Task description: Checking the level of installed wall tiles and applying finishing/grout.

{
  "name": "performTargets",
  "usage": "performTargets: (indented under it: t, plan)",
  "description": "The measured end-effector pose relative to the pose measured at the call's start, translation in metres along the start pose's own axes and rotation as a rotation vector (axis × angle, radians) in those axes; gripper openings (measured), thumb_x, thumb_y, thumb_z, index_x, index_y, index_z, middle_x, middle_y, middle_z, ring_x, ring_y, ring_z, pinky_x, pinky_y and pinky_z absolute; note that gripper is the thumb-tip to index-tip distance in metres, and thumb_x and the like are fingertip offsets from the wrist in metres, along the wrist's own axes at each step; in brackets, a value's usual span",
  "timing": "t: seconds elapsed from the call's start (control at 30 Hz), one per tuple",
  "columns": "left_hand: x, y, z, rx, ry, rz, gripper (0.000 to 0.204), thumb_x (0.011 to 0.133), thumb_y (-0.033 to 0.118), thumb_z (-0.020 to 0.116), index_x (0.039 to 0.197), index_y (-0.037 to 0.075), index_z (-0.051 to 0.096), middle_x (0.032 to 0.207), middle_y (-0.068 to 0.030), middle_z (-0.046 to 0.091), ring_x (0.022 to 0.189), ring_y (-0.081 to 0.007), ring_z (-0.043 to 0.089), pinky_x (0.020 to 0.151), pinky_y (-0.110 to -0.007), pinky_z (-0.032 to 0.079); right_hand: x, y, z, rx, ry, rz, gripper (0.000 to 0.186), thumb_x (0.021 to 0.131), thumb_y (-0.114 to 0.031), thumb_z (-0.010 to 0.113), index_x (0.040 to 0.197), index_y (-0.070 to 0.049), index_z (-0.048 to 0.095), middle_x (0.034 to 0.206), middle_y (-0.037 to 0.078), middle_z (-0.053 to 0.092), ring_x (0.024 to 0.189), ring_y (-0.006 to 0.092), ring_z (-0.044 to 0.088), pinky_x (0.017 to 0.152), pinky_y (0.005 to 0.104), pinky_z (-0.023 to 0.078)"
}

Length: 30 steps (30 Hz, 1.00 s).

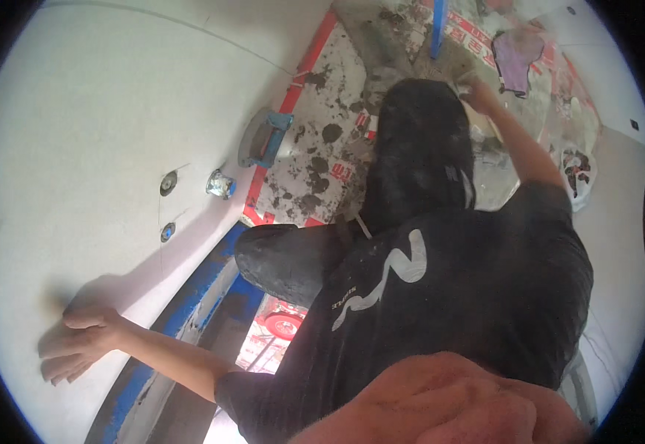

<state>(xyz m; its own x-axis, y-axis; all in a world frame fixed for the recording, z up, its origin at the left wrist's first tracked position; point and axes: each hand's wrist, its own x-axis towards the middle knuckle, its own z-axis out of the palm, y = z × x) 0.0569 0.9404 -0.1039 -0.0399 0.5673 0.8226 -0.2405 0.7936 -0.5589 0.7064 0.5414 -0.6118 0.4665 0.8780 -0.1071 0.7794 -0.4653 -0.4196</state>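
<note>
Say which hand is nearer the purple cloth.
Right. The right hand is just left of and below the purple cloth in the picture; the left hand is far off, lower left, by the white wall.

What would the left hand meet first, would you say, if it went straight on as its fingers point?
The left hand points lower left across the white wall; nothing else shows in that line, so the way looks free to the picture's edge. Depth is unclear: it may be touching the wall.

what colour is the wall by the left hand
The wall is off-white, showing best in the head view.
</note>
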Motion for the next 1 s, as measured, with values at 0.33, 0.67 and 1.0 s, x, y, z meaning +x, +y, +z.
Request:
performTargets:
  t: [0.33,0.67,1.0]
  plan:
    - [0.004,0.02,0.037,-1.555,0.886,0.086,0.074,0.107,0.053,0.034,0.16,0.002,0.026,0.167,-0.0276,0.012,0.155,-0.0451,0.01,0.12,-0.063,0.008,0.025,-0.035,0.073,0.34,0.019,0.224,0.036,0.089,-0.035,0.067,0.1,-0.001,0.071,0.095,0.025,0.071,0.093,0.0442,0.068,0.082,0.0518,0.053]
    - [-0.019,0.058,0.037,-1.609,0.72,0.049,0.08,0.106,0.053,0.033,0.16,-0.004,0.021,0.166,-0.0314,0.008,0.153,-0.0525,0.005,0.119,-0.068,0.004,-0.187,0.167,0.067,0.398,-0.675,0.311,0.044,0.096,-0.017,0.068,0.136,-0.002,0.056,0.109,0.009,0.07,0.1,0.0156,0.067,0.082,0.0323,0.054]
    - [-0.008,0.009,0.02,-1.603,0.787,0.06,0.072,0.104,0.044,0.033,0.158,-0.002,0.028,0.164,-0.031,0.02,0.153,-0.0488,0.016,0.122,-0.063,0.009,0.192,-0.093,-0.024,0.584,-1.013,-0.203,0.057,0.085,-0.035,0.075,0.13,-0.002,0.061,0.105,0.015,0.071,0.096,0.0295,0.069,0.082,0.0391,0.055]
